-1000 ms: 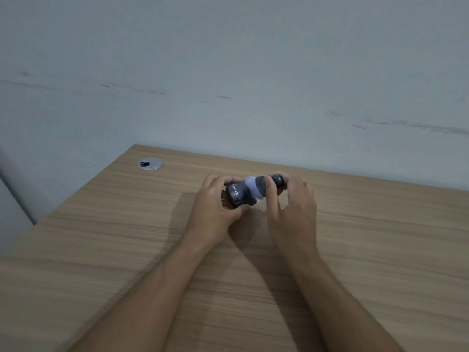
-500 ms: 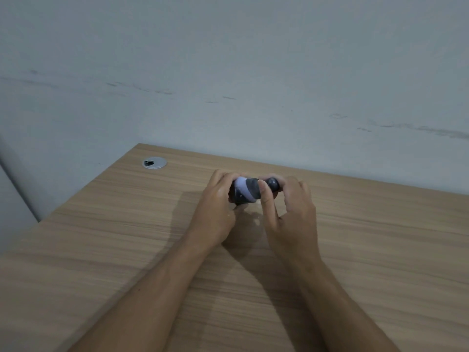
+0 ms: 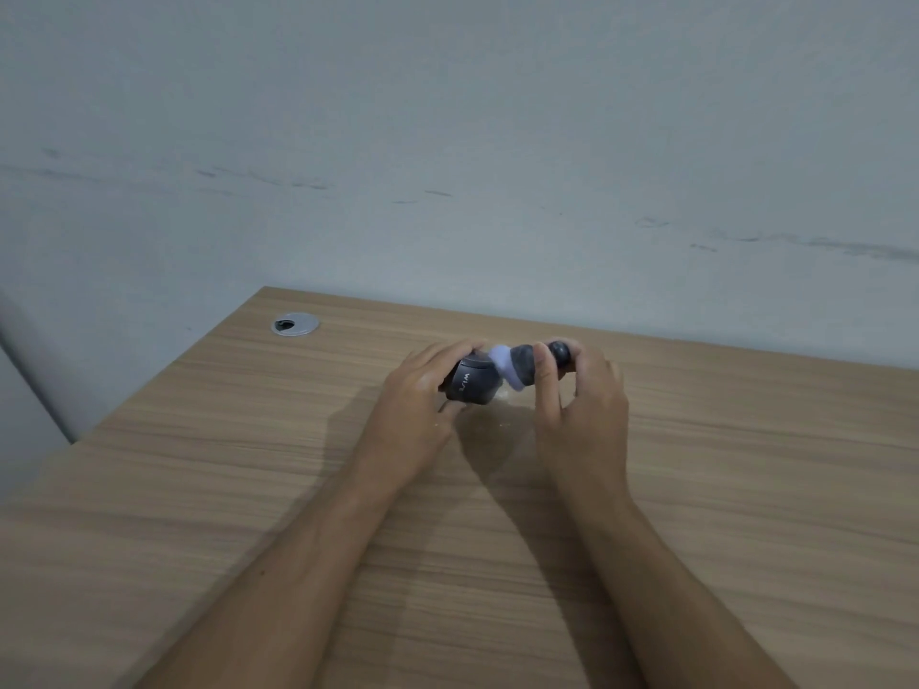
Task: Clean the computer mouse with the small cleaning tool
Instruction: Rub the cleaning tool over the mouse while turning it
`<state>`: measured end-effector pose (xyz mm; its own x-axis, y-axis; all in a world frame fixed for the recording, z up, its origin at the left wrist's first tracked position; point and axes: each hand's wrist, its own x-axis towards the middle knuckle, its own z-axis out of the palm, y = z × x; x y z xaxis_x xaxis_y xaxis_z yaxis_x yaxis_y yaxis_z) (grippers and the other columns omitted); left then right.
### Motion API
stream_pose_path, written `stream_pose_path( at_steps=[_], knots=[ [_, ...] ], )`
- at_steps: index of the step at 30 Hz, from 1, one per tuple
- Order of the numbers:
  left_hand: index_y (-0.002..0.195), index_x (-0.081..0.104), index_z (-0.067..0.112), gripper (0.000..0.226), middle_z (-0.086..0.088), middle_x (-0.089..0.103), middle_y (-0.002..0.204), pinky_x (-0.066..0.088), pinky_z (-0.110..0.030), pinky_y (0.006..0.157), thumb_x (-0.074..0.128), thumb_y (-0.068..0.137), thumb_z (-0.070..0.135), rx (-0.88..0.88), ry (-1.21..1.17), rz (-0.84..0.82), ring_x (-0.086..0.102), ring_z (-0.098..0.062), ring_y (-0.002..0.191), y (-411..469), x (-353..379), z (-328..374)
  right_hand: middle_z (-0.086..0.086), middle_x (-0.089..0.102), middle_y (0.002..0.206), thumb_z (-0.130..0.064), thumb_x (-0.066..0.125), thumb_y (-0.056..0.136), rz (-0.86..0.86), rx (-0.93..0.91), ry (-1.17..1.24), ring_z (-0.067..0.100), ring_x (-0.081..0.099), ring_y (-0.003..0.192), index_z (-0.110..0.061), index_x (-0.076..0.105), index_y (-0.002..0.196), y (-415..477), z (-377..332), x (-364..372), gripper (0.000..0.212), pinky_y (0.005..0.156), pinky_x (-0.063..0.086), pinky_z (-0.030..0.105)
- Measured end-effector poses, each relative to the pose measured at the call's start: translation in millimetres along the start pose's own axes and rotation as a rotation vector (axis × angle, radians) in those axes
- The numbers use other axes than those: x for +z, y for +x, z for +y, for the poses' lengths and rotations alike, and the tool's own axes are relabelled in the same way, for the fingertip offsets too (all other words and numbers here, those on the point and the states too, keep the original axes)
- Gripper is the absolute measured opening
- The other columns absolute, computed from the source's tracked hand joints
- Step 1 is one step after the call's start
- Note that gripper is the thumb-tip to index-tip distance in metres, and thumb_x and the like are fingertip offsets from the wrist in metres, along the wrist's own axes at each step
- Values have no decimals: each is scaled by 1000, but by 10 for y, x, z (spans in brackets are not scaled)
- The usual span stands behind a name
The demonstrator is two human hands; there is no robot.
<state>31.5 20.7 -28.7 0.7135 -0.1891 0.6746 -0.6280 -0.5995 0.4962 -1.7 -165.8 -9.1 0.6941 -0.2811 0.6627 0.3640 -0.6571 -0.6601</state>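
My left hand (image 3: 420,405) grips a dark computer mouse (image 3: 471,385) with white lettering on its side, held just above the wooden desk (image 3: 199,489). My right hand (image 3: 582,415) holds a small cleaning tool (image 3: 519,368) with a dark body, a round dark end and a pale lilac head. The pale head touches the mouse's upper right edge. My fingers hide the far side of the mouse and part of the tool's handle.
A round silver cable grommet (image 3: 295,324) is set in the desk at the back left. A pale scuffed wall (image 3: 447,166) rises right behind the desk. The desk's left edge runs diagonally down to the lower left.
The mouse has turned in my left hand so its lettered side shows again. The tool's pale head has slid to the mouse's upper right edge. Both hands stay at the same spot.
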Motion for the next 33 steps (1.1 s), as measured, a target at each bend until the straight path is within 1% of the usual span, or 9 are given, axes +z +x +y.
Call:
stream_pose_path(
  at_steps=[4,7,10,14,16,20,24,28,33],
  knots=[
    [143,71,11,73,-2,78,135,47,-21,105,84,75,-14,16,28,-28,72,-28,120,9,9,-6,-18,60,95,-33,60,110,10,-37,48,15,53,94,-19,69,111,-16,-87,-90,17,85,38,13],
    [136,73,4,70,-9,80,130,49,-32,103,83,71,-18,65,68,-30,73,-34,115,6,12,-6,-11,64,99,-32,61,110,-44,-83,35,15,53,94,-18,69,112,-64,-99,-52,16,87,44,25],
    [144,71,16,68,1,79,134,50,-29,103,87,81,-4,28,14,-25,71,-25,119,-1,-35,1,-12,65,103,-36,59,109,-15,3,-3,17,54,98,-19,69,114,-10,-1,-28,20,91,47,38],
    [143,72,16,73,0,79,132,49,-26,103,81,76,-13,-6,25,-10,72,-26,118,-4,-35,13,-13,63,100,-33,60,111,5,-61,55,9,50,93,-18,70,113,-30,-73,-113,18,86,40,17],
    [139,72,11,75,-4,80,129,51,-29,103,75,71,-19,-1,35,-4,73,-28,115,-10,-23,12,-11,65,101,-31,61,110,-25,-111,51,11,51,93,-17,71,113,-65,-109,-96,17,86,39,15],
    [142,72,23,68,10,78,132,55,-21,99,89,81,-3,-112,-135,-28,72,-10,116,-35,-68,70,-9,68,102,-32,63,109,2,-40,2,19,57,96,-17,71,114,-20,48,-31,18,85,39,23],
    [141,71,28,72,13,80,128,57,-16,96,92,79,-1,-256,-266,-35,75,-1,111,-53,-69,75,-15,67,102,-35,62,110,39,15,68,16,57,99,-21,71,115,-19,69,-111,18,87,47,31],
    [140,72,27,66,12,81,123,62,-22,95,92,83,0,-338,-347,-26,78,-2,107,-54,-61,73,-8,70,101,-30,66,107,-36,-86,40,16,58,95,-17,73,113,-107,18,-72,16,87,45,26],
    [140,70,28,65,10,82,122,64,-27,97,97,83,15,-400,-425,-14,80,-6,105,-65,-88,75,-11,72,102,-36,64,107,-2,66,10,19,59,99,-21,74,113,-8,164,-71,19,89,47,33]
  ],
)
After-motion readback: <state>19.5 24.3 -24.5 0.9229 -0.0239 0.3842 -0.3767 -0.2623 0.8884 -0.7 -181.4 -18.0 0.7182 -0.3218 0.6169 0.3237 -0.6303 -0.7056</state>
